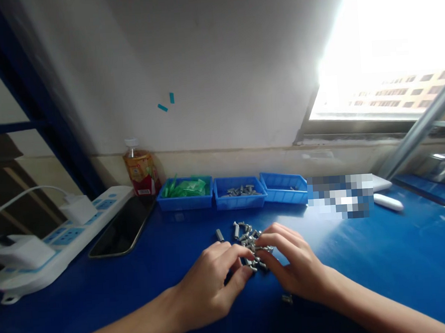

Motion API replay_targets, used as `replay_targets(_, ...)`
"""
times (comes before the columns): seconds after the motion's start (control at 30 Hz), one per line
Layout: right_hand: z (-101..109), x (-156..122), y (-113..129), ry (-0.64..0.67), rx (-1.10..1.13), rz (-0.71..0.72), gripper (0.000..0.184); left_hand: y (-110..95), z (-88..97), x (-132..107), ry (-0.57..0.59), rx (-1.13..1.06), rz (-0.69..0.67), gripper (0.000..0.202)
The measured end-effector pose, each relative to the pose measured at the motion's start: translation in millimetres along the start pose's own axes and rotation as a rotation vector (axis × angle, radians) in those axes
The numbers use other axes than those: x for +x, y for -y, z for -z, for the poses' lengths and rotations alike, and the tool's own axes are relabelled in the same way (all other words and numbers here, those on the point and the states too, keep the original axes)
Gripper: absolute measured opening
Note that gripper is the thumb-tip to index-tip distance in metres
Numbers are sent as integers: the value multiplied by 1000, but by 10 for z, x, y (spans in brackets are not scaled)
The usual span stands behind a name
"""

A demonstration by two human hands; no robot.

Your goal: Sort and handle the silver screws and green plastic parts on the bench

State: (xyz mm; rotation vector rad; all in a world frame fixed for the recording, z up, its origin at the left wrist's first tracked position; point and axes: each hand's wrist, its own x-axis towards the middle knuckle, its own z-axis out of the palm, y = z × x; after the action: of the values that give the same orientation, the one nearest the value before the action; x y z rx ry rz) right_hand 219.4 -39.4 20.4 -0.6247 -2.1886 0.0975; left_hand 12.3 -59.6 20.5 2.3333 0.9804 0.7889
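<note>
A loose pile of small silver metal bolts point(245, 230) lies on the blue tabletop, between and just beyond my two hands. My left hand point(216, 275) is closed at the pile's near left side, thumb and index finger pinched on a small metal bolt point(253, 268). From the right, my right hand point(296, 257) reaches in with thumb and forefinger closed on another small metal piece, partly hidden by the fingers. One longer metal sleeve point(219, 235) lies beyond my left hand. A stray metal piece point(287, 298) rests below my right wrist.
Along the wall stand three blue bins: one with green plastic packets point(188, 188), a middle bin point(241, 201) with metal parts, and a right bin point(284, 195) with a few pieces. Left are a phone point(122, 228), power strip point(62, 259) and drink bottle point(141, 169).
</note>
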Motion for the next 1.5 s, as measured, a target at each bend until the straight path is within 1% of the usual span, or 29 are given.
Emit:
replay_targets(0.13, -64, 31, -53, 8, 47, -4, 10, 18, 24, 15, 22, 60, -53, 14)
replay_targets(0.27, -92, 14, -73, 7, 90, -23, 15, 20, 19, 38, 26, 94, -60, 14)
replay_targets(0.47, -89, 12, -31, 4, 109, -51, 13, 46, -4, 50, -29, 60, 22, 23)
replay_targets(0.6, -127, -1, -26, 6, 109, -78, 13, 62, -11, 56, -54, 48, 54, 22)
replay_targets(0.8, -137, 24, -67, 26, 64, -31, 8, 57, 11, 89, -70, 2, 122, 23)
replay_targets(0.87, -120, 50, -74, 20, 33, -7, 6, 62, 8, 78, -98, -20, 133, 22)
replay_targets(0.93, -101, 74, -60, 0, 0, -2, 5, 76, -7, 52, -144, -24, 107, 20)
replay_targets(1.0, -90, 89, -20, 3, -1, -67, 8, 93, -30, 22, -209, -7, 34, 27)
replay_targets(1.07, -88, 94, 39, 37, 40, -191, 13, 107, -51, 3, -259, 29, -45, 32)
replay_targets(1.13, -91, 93, 98, 69, 97, -304, 14, 108, -63, 2, -261, 77, -82, 22)
replay_targets(1.17, -93, 91, 121, 75, 117, -333, 15, 105, -65, 6, -252, 101, -86, 16)
replay_targets(1.23, -97, 84, 147, 86, 130, -351, 17, 93, -63, 19, -244, 137, -84, 11)
replay_targets(1.3, -101, 74, 148, 111, 129, -346, 18, 82, -57, 28, -244, 160, -72, 11)
replay_targets(1.37, -104, 64, 139, 128, 131, -330, 14, 78, -49, 29, -250, 174, -55, 12)
replay_targets(1.5, -90, 74, 149, 106, 137, -300, 10, 81, -44, 15, -276, 201, -53, 14)
